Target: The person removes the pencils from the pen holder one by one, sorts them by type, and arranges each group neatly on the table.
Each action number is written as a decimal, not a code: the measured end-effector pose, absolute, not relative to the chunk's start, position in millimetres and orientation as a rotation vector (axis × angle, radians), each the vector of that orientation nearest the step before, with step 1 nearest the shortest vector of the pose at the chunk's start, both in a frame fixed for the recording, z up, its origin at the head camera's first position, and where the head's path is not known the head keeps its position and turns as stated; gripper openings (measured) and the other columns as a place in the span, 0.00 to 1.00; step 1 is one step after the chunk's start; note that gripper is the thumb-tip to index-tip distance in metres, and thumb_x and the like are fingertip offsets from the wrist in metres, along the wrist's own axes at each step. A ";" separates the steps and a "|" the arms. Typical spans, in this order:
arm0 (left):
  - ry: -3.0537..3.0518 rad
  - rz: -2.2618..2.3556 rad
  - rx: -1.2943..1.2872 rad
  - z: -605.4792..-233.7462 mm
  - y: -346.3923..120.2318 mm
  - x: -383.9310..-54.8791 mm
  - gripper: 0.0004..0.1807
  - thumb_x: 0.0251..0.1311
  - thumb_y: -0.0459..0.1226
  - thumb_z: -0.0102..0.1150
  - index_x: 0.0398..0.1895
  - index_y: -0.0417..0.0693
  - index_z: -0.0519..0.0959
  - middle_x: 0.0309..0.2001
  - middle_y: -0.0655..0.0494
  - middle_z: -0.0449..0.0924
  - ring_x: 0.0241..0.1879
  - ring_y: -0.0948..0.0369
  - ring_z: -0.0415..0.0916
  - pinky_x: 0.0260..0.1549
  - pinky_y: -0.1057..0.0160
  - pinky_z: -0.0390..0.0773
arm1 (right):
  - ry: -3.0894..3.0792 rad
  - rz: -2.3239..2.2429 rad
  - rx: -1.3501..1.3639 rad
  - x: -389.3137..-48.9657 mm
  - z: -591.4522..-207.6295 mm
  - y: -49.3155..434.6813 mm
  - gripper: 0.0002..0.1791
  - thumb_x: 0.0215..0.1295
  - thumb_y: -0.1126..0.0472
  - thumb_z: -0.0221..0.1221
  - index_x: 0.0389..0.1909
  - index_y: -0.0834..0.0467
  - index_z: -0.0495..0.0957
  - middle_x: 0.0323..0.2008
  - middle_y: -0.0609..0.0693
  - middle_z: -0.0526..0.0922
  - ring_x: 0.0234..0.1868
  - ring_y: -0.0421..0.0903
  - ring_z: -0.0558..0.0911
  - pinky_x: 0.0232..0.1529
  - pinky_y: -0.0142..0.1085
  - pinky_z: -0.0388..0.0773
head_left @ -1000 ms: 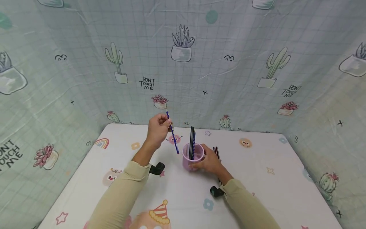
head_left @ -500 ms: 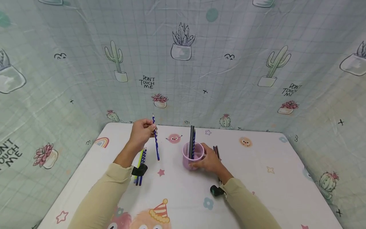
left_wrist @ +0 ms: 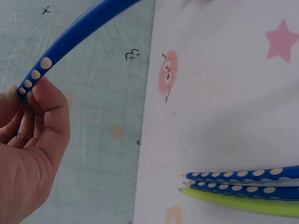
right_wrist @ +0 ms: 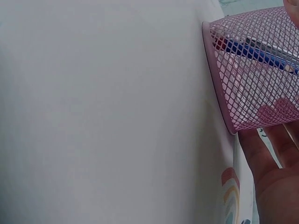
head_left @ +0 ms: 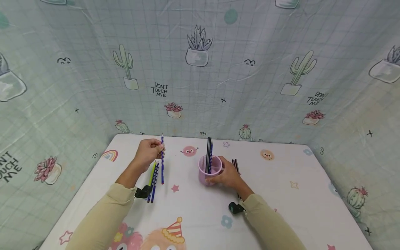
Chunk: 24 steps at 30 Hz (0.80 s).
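Observation:
My left hand (head_left: 148, 154) pinches a blue pencil (head_left: 162, 166) with white dots, tip up, just above the table. In the left wrist view thumb and fingers meet on the blue pencil (left_wrist: 70, 39). Beside that hand lie blue dotted pencils (head_left: 154, 184) and a lime-green pencil (head_left: 152, 175), partly behind the wrist. My right hand (head_left: 227, 174) curls round a pink mesh pencil cup (head_left: 203, 178), which stands upright. Black-striped pencils (head_left: 208, 152) and a blue one lean inside it. Through the mesh of the cup (right_wrist: 257, 102), the right wrist view shows pencils within.
Black striped pencils (head_left: 236, 166) lie on the table right of the cup, partly hidden under the right forearm. The white table (head_left: 268, 215) has printed cartoon figures. A hanging cactus-patterned cloth (head_left: 225, 76) closes off its back and sides.
The left hand has moved left and down with the blue pencil, away from the cup and toward the lying pencils, turning it nearly vertical. My right hand stays on the cup.

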<state>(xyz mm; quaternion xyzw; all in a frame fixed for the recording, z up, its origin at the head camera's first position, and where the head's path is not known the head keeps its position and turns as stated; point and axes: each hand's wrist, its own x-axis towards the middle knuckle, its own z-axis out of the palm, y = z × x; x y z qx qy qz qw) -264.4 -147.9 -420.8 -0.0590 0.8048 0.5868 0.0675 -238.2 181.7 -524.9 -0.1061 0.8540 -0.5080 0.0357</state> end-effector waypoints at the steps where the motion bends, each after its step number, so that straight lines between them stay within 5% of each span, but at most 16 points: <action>1: 2.423 1.766 -0.174 -422.3 -148.7 -264.1 0.12 0.78 0.33 0.51 0.55 0.31 0.76 0.50 0.37 0.82 0.37 0.60 0.79 0.37 0.71 0.84 | 2.626 -1.556 -0.322 -238.1 -524.9 181.6 0.52 0.36 0.58 0.86 0.67 0.54 0.73 0.60 0.52 0.83 0.62 0.54 0.81 0.68 0.55 0.77; 24: 2.400 1.694 -0.241 -463.5 -163.6 -262.4 0.14 0.77 0.34 0.54 0.55 0.30 0.76 0.46 0.40 0.81 0.34 0.61 0.76 0.35 0.69 0.83 | 2.634 -1.539 -0.301 -236.3 -524.2 180.4 0.51 0.37 0.56 0.86 0.67 0.53 0.73 0.61 0.51 0.83 0.64 0.54 0.80 0.68 0.55 0.76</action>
